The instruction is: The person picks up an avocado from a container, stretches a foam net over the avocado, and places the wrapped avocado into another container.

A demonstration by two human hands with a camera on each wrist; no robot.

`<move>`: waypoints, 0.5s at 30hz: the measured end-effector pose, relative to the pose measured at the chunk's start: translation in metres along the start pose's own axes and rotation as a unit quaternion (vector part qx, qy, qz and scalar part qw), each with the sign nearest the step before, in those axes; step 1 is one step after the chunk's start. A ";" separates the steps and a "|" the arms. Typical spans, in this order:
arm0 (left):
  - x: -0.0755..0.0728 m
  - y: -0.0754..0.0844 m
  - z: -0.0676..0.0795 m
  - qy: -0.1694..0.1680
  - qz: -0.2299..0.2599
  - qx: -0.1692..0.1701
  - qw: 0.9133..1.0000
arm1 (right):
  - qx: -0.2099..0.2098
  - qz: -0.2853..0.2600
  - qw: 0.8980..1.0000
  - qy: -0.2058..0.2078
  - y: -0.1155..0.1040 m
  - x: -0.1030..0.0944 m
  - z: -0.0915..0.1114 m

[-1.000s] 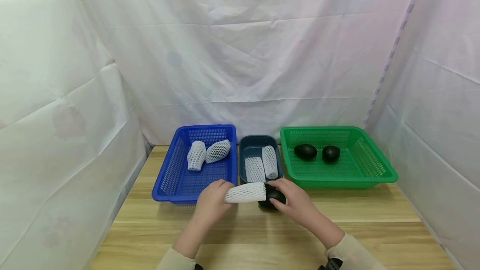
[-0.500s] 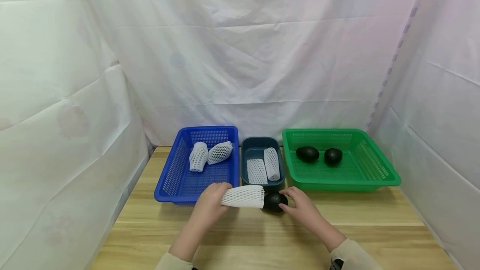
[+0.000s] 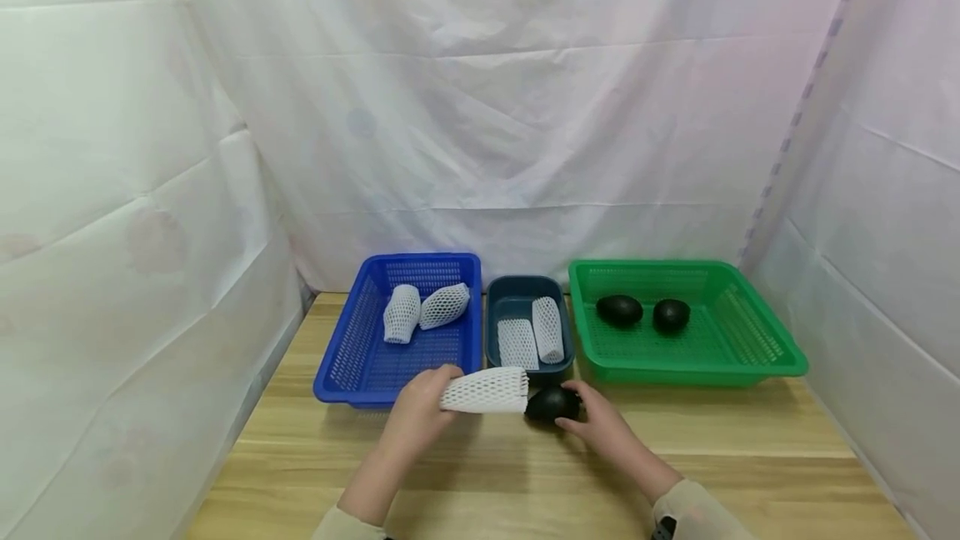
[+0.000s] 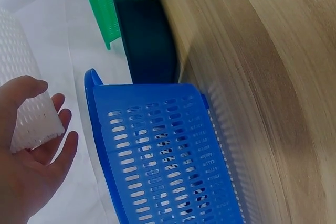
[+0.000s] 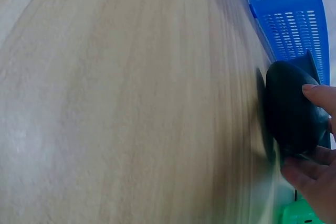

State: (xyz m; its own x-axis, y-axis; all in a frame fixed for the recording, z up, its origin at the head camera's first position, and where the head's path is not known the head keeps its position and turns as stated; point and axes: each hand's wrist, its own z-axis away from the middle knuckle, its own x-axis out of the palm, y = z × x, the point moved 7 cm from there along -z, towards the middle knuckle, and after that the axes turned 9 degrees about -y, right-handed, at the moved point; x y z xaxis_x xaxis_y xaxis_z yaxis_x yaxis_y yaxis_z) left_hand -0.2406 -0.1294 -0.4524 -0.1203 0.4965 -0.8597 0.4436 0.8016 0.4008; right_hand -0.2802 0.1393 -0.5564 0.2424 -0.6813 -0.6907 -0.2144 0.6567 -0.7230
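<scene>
My left hand (image 3: 422,408) grips one end of a white foam net sleeve (image 3: 486,391), whose frayed mouth points right. In the left wrist view, thumb and fingers pinch the sleeve (image 4: 26,82) from both sides. Level with that mouth is a dark avocado (image 3: 552,404), its narrow end facing the sleeve. My right hand (image 3: 602,426) holds the avocado between thumb and fingers at its rounder end. The right wrist view has the thumb on the avocado (image 5: 291,108), with fingers underneath. Whether sleeve and avocado touch, I cannot tell.
Behind the left hand stands a blue basket (image 3: 323,373) with two sleeved items (image 3: 402,313). A small dark teal bin (image 3: 495,286) beside it holds two foam sleeves (image 3: 548,329). To the right, a green basket (image 3: 686,373) contains two bare avocados (image 3: 620,310). White sheeting encloses the wooden table (image 3: 712,473).
The avocado's narrow end, earlier overlapped by the sleeve's mouth, is now fully seen beside it. My right hand has drawn slightly right and down. The left hand still grips the sleeve.
</scene>
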 end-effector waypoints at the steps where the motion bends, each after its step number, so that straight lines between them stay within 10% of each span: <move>1: 0.000 -0.001 0.000 -0.001 0.003 -0.003 1.000 | -0.002 -0.003 1.000 0.004 0.000 0.001 0.000; 15: 0.005 -0.003 0.001 0.009 0.025 -0.020 0.999 | -0.040 -0.021 0.999 0.015 -0.005 0.001 0.006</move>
State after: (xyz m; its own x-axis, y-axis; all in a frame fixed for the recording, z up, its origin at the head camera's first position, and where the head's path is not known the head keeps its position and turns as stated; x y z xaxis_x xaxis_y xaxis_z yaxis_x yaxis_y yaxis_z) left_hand -0.2416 -0.1296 -0.4578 -0.1154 0.5414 -0.8328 0.4140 0.7884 0.4551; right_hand -0.2733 0.1369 -0.5533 0.2238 -0.7177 -0.6594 -0.2803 0.6006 -0.7488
